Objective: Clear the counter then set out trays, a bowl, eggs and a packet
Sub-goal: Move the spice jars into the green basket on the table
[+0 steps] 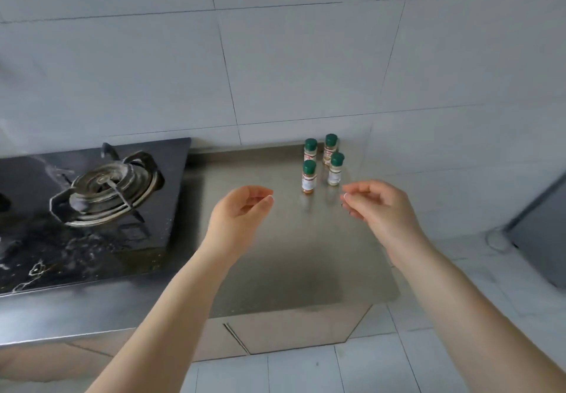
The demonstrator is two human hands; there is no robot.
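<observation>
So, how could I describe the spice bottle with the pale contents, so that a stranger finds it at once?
Start at the steel counter right of the black gas stove. Near its back right corner stand four small green-capped spice bottles in a cluster. The small clear bottle with whitish contents is the front right one, nearest the right hand; its three neighbours hold brownish-orange powder.

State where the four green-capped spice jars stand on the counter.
In the head view, the spice jars stand clustered at the counter's far right corner by the tiled wall, right of the gas burner.
</observation>
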